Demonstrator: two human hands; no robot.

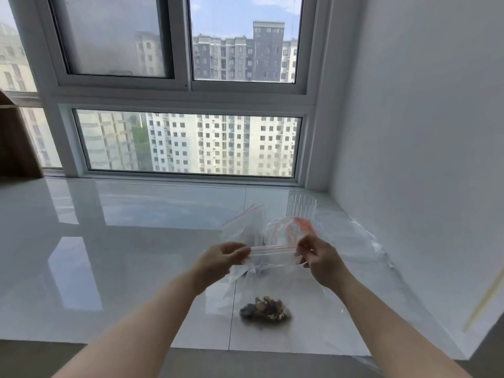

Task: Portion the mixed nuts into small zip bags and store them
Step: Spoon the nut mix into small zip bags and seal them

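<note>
You are pinching a zip bag (272,257) of thin, clear plastic film between your bare left hand (222,259) and right hand (317,259); its seal strip is showing a fine red line, and the film is hanging soft and creased. The mixed nuts (266,312) at its bottom are looking brown, rough and matt. More clear film bags (242,223) are lying behind, slightly crinkled and glinting. A ribbed clear plastic cup (302,205) is standing by a large crumpled transparent sheet (362,241). The white sill (122,255) is gleaming, smooth and glossy, mirroring the window. The wall (422,118) is looking matt white. A wood-grain panel (13,140) is showing at left.
</note>
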